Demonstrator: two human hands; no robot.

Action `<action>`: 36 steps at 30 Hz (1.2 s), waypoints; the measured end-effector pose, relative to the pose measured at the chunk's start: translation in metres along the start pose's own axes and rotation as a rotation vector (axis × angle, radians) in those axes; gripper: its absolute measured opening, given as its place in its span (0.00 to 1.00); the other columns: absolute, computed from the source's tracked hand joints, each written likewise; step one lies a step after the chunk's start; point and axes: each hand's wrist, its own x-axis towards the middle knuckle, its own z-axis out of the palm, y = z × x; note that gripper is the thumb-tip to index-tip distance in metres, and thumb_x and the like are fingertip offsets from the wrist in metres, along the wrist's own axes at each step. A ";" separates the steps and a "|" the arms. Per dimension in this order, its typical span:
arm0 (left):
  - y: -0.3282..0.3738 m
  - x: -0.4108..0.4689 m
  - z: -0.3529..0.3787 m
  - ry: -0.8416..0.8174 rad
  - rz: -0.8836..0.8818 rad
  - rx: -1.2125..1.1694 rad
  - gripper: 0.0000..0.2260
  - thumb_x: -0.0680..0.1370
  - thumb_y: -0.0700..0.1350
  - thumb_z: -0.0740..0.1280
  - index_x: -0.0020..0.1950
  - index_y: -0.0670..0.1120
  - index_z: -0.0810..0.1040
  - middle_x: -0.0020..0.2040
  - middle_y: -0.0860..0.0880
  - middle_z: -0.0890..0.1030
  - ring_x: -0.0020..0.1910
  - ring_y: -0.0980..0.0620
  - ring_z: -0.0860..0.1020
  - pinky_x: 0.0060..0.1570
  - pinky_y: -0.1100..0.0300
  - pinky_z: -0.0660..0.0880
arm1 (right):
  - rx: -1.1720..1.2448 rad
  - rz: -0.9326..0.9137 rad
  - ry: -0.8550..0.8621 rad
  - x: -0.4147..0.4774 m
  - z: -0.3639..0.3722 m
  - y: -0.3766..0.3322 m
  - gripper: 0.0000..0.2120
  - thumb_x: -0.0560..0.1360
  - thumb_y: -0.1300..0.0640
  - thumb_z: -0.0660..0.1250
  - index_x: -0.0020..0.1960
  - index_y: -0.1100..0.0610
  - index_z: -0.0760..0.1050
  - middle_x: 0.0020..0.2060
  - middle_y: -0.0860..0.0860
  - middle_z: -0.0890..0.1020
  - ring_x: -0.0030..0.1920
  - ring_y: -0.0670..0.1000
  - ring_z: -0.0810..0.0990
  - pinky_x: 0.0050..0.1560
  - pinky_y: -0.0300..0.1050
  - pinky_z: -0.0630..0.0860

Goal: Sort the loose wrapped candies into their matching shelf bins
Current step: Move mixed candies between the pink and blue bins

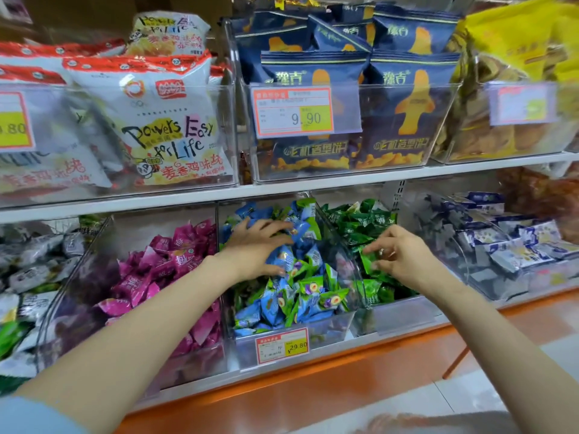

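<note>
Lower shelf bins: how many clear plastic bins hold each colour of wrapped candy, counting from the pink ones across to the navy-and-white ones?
Pink wrapped candies: 1
Mixed blue and green wrapped candies: 1
Green wrapped candies: 1
Navy-and-white wrapped candies: 1
Total: 4

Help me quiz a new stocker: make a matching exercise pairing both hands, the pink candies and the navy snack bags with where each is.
Column one
1. left hand
2. right hand
3. pink candies
4. navy snack bags

Column two
A. on the upper shelf, behind the 9.90 tag
B. resting on blue candies in the middle bin
C. in the bin just left of the middle bin
D. pinching a green candy

Pairs: 1-B, 2-D, 3-C, 4-A
</note>
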 end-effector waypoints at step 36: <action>0.031 -0.040 0.009 -0.185 0.052 -0.151 0.39 0.69 0.70 0.63 0.72 0.48 0.62 0.74 0.52 0.58 0.74 0.52 0.53 0.72 0.47 0.52 | -0.505 -0.439 -0.302 0.016 0.043 -0.058 0.25 0.68 0.38 0.68 0.61 0.48 0.74 0.69 0.48 0.65 0.72 0.52 0.55 0.73 0.62 0.45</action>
